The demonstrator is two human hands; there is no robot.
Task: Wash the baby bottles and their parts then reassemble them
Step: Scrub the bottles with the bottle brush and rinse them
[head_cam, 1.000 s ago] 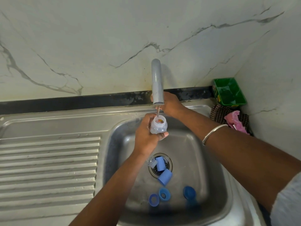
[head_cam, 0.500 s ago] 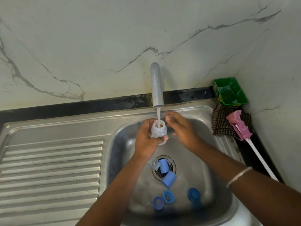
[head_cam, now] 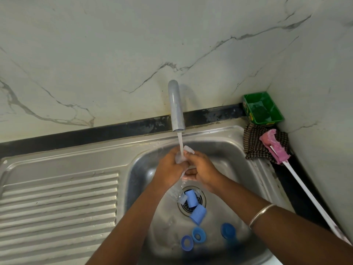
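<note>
- The left hand (head_cam: 171, 169) and right hand (head_cam: 201, 172) meet over the steel sink (head_cam: 238, 159), both curled round a clear baby bottle (head_cam: 180, 157) held under the tap (head_cam: 176, 106).
- Water (head_cam: 180, 142) runs from the spout onto the bottle and falls between the hands toward the drain (head_cam: 201, 199).
- The bottle shows only in part between the fingers; its open rim (head_cam: 188, 149) peeks out above the right hand.
- On the drain lie two light blue caps (head_cam: 197, 214), one above the other, with a small clear part (head_cam: 181, 198) just beside the upper one.
- Nearer the camera, on the sink floor, sit two blue rings (head_cam: 186, 243) close together and a darker blue piece (head_cam: 228, 230) to their right.
- The right wrist wears a metal bangle (head_cam: 261, 215).
- At the right corner a green tub (head_cam: 262, 108) stands by the wall, with a checked cloth (head_cam: 254, 144) in front of it and a pink-headed bottle brush (head_cam: 275, 145) lying across the cloth.
- The ribbed drainboard (head_cam: 57, 203) lies to the left.
</note>
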